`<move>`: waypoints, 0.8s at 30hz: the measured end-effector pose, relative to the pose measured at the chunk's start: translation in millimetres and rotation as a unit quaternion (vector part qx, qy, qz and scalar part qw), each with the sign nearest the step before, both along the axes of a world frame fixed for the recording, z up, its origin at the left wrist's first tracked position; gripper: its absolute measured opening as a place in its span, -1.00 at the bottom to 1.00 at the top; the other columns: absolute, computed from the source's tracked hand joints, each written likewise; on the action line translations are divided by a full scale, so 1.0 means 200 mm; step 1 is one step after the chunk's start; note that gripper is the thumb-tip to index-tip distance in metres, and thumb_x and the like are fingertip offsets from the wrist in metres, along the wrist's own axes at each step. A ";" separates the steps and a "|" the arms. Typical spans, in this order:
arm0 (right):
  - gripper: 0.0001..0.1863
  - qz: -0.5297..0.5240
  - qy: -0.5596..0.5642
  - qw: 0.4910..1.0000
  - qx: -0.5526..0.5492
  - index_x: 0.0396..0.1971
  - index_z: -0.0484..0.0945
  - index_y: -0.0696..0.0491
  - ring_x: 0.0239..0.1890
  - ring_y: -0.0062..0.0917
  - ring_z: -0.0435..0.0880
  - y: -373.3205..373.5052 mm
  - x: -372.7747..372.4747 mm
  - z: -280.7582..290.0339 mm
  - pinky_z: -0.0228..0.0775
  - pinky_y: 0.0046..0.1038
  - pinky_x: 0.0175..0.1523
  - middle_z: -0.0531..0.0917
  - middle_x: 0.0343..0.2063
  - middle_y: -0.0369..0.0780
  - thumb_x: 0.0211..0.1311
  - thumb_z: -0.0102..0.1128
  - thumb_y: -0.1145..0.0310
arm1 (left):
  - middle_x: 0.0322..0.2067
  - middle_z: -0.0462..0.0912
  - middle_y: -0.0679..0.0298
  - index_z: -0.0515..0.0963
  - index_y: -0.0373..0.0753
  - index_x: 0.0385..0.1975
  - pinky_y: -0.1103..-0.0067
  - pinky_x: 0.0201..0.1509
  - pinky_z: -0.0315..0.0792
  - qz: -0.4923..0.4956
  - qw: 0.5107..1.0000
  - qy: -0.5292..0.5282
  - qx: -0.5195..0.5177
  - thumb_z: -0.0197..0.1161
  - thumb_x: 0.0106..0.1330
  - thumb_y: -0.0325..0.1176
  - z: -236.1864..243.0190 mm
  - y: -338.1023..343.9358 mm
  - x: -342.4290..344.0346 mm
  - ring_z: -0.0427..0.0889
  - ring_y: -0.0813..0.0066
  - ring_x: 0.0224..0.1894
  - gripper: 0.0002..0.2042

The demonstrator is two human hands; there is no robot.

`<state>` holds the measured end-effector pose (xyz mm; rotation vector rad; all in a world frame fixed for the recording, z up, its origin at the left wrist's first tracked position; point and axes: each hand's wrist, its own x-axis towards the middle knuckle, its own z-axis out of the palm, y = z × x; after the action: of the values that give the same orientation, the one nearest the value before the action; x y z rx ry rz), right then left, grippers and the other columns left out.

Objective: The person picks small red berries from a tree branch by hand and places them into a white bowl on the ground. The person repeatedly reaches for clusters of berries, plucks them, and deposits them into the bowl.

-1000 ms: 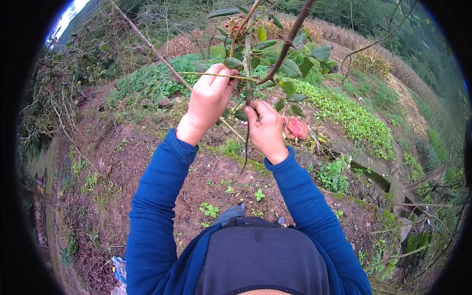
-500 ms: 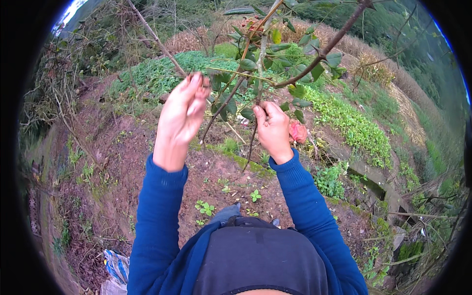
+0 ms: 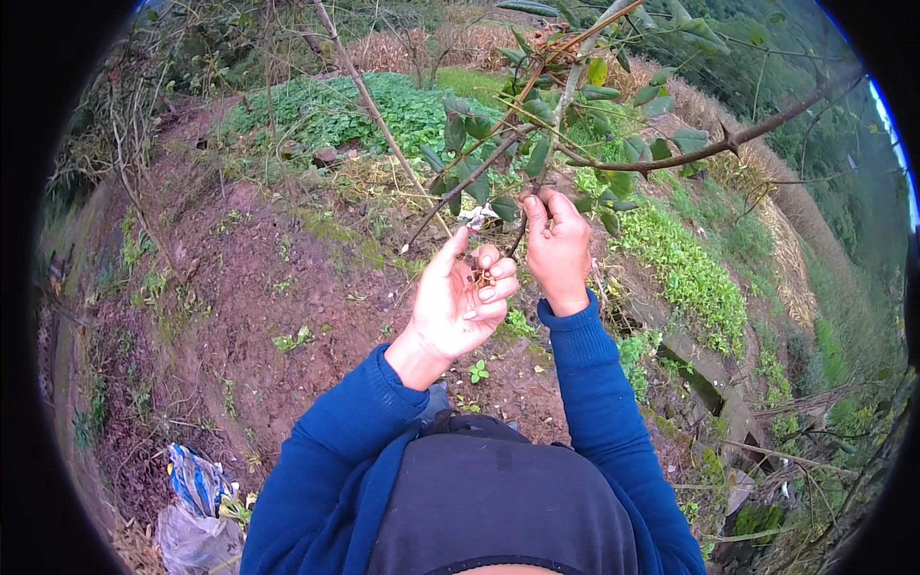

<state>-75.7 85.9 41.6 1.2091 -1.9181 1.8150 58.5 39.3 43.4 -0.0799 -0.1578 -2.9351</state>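
My right hand [image 3: 557,241] pinches a thin branch [image 3: 540,180] among dark green leaves. Lower and left of it, my left hand [image 3: 458,309] is turned palm up, thumb raised, fingers curled loosely around small brown bits [image 3: 484,279] too small to make out clearly. A thorny dark branch [image 3: 692,160] stretches out to the upper right, and a small red cluster [image 3: 544,38] sits high among the leaves. A thin bare stick [image 3: 388,138] slants behind my hands.
A blue and white sack [image 3: 199,479] lies at lower left on reddish soil [image 3: 220,335], beside a pale bag [image 3: 197,544]. Beyond are low green plants [image 3: 326,115] and dry stalks. A mossy ledge [image 3: 709,383] runs at the right, with bare twigs around it.
My left hand left the branch at upper left, swung down and turned palm up below my right hand. My right hand keeps its pinch, slightly further right. The view has shifted, showing more sack.
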 end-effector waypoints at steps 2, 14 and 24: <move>-0.88 0.014 -0.014 1.000 0.000 -0.44 0.49 0.20 -0.55 -0.31 0.50 0.00 0.01 0.01 0.31 -0.40 -0.44 0.52 -0.55 -0.11 0.12 0.12 0.44 | -0.59 0.16 0.37 0.31 -0.28 -0.48 0.78 -0.78 0.11 -0.002 1.000 0.001 0.015 -0.07 0.33 -0.24 -0.01 -0.01 -0.04 0.19 0.60 -0.57 -0.76; -0.91 0.012 0.040 0.999 -0.011 -0.44 0.47 0.21 -0.50 -0.31 0.53 0.00 -0.02 -0.02 0.33 -0.41 -0.42 0.53 -0.53 -0.10 0.07 0.12 0.50 | -0.54 0.44 0.40 0.47 -0.33 -0.18 0.77 -0.38 0.27 0.349 0.674 -0.177 -0.627 0.23 0.15 -0.43 0.02 0.01 -0.23 0.33 0.78 -0.47 -0.75; -0.85 0.004 0.035 0.999 0.027 -0.43 0.46 0.22 -0.47 -0.24 0.52 0.01 -0.05 -0.06 0.33 -0.38 -0.38 0.51 -0.53 -0.09 -0.04 0.17 0.52 | -0.47 0.54 0.36 0.52 -0.35 -0.39 0.64 -0.28 0.37 0.244 0.626 -0.210 -0.710 0.19 0.16 -0.44 0.12 -0.05 -0.25 0.45 0.66 -0.41 -0.89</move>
<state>-86.4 88.9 30.1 1.2817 -1.9378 1.7104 9.4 29.6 68.0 0.3576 -2.0600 -1.5190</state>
